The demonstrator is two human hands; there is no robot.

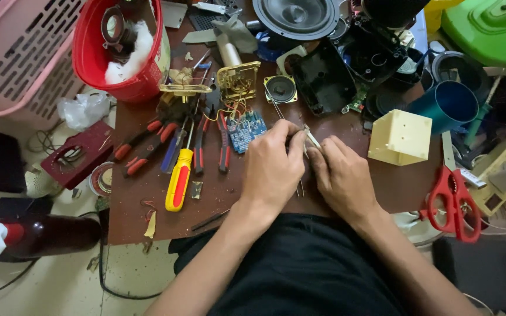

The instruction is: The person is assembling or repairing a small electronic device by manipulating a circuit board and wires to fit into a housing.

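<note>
At mid tabletop [147,216], both hands meet over a small metal part w/ thin wire leads [310,138]. Left hand [272,169] and right hand [341,178] both pinched narrow on it, fingertips touching. Part sits between the thumbs, long axis slanting up-left to down-right; left hand a bit nearer. Blue circuit board [245,129] just left, yellow screwdriver [180,178] farther left, red scissors [455,202] well apart at right.

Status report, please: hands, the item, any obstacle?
Left hand and right hand together, pinching thin wires. Blue circuit board just left. Nothing between.
</note>
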